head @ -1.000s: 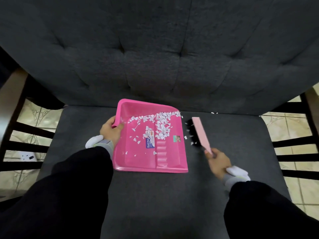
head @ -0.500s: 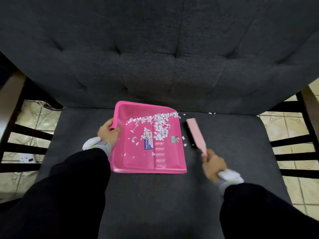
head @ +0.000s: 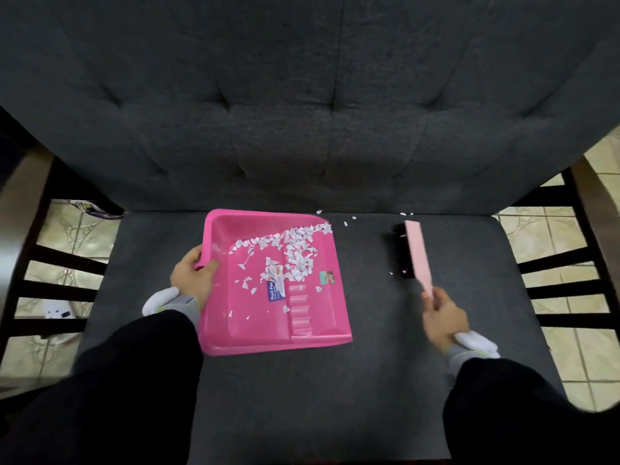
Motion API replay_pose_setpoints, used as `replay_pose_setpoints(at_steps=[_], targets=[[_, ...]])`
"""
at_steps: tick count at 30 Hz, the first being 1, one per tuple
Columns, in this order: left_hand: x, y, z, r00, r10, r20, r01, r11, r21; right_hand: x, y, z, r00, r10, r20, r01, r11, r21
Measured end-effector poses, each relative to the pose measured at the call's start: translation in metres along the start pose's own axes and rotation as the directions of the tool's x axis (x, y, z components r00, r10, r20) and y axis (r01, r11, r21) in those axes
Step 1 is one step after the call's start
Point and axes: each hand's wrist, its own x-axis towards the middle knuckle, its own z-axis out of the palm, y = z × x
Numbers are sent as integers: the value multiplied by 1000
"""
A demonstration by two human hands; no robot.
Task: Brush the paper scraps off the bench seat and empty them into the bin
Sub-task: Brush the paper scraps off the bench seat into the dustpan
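A pink dustpan (head: 268, 317) is laid flat on the dark grey bench seat (head: 369, 380), its open mouth turned toward the tufted backrest (head: 302, 112). Its left rim is gripped by the left hand (head: 193, 280), the fingers curled over the edge and the thumb set inside the pan. Most of the white paper scraps (head: 295, 250) are gathered inside the dustpan, banked toward its far right corner, to the right of the left hand; thinner bits are scattered down toward the printed label (head: 274, 286).

A brush (head: 414, 251) with a pale pink back and black bristles is held by the right hand (head: 443, 318), which is closed around the handle's near end. The brush head is set on the seat well to the right of the dustpan, apart from it, the bristles facing left. A few loose scraps (head: 349, 221) are left on the seat between the dustpan's far corner and the brush, and a couple more (head: 406, 214) lie at the seam under the backrest, just beyond the brush tip. Tiny flecks can be seen beside the bristles. Tiled floor (head: 570, 330) is visible on both sides of the seat.
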Motion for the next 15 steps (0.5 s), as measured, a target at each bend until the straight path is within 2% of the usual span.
replay_pose_setpoints(at_steps=[3, 5, 7, 11, 13, 15], targets=[[2, -5, -2, 1000, 8, -9, -8, 1000, 5, 5, 12, -6, 995, 97, -2, -97, 992, -80], [1, -7, 2, 1000, 9, -10, -9, 1000, 10, -10, 10, 5, 996, 84, -21, -85, 993, -77], [0, -8, 5, 1000, 9, -10, -8, 1000, 28, -32, 2, 27, 1000, 10, 9, -10, 999, -46], [3, -3, 7, 1000, -1, 12, 0, 1000, 27, -69, -19, 56, 960, -201, 196, 195, 980, 51], [4, -2, 5, 1000, -11, 20, 11, 1000, 28, -72, -24, 56, 949, -246, 198, 227, 967, 111], [3, -2, 3, 1000, -13, 21, 13, 999, 35, -68, -25, 53, 950, -250, 186, 238, 968, 84]])
